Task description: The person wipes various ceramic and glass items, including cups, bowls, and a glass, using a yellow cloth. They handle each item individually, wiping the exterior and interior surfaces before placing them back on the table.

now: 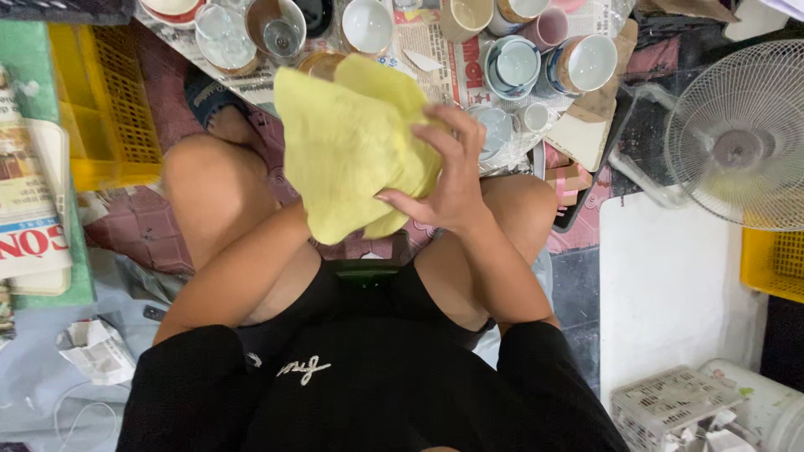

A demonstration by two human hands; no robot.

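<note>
The right hand (448, 188) holds a yellow cloth (352, 146) in front of the knees, above the floor; its fingers are spread and pressed on the right side of the cloth, so this grip is closed on it. The left hand is hidden behind the cloth, and I cannot tell if it is clenched or released, or if something is wrapped inside. The cloth looks soft, light and not slippery; I think it folds easily, and it is best taken with the whole palm at a bunched part. There is one cloth. On the newspaper (435, 63) on the floor beyond it stand about a dozen cups and bowls (586, 63), which look fragile. I count also two yellow plastic crates (109, 109) and one white fan (741, 138).
</note>
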